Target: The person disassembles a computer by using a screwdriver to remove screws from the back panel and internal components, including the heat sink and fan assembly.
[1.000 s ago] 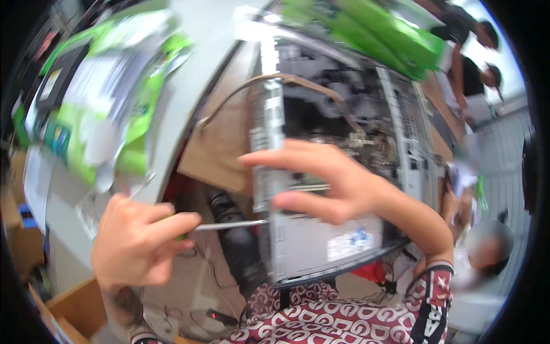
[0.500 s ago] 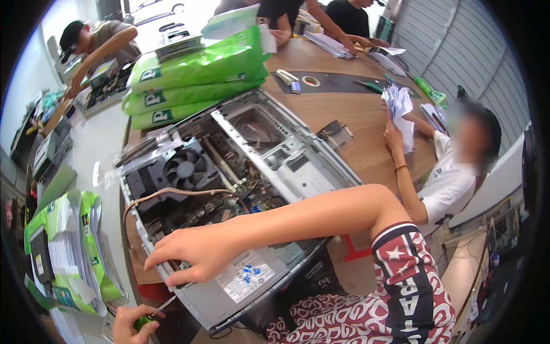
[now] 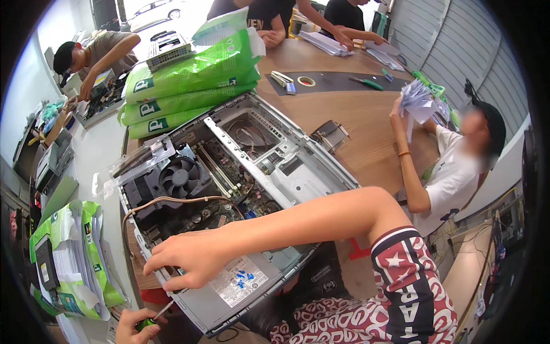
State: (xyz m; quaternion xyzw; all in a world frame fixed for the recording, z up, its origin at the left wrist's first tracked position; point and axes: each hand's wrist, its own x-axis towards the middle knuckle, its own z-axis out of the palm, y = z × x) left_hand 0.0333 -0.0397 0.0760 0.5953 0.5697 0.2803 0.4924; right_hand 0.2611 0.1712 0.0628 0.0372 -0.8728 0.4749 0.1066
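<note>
An opened desktop computer case (image 3: pixel 312 182) lies on the table in front of me. Inside are a black fan (image 3: pixel 179 176), brown cables (image 3: pixel 166 199) and a silver power supply (image 3: pixel 201 307) at the near corner. Several small blue screws (image 3: pixel 243 279) lie on its white label. My right hand (image 3: pixel 192 258) reaches across the case to its left edge, palm down, fingers spread and holding nothing. Below it, my left hand (image 3: pixel 133 328) grips a screwdriver (image 3: pixel 144 324) by its green handle. The thin shaft points up toward the case's near left edge; whether the tip touches is unclear.
Green paper packs (image 3: pixel 189 83) are stacked behind the case, a metal drive unit (image 3: pixel 170 50) on top. An opened paper pack (image 3: pixel 71 258) lies left. A metal part (image 3: pixel 330 135), tape roll (image 3: pixel 306 81) and green-handled tool (image 3: pixel 371 83) sit beyond. A person (image 3: pixel 458 149) at right holds papers.
My view has shifted slightly. Both my hands keep nearly the same place at the case edge. The person at right has moved the bundle of papers a little to the right.
</note>
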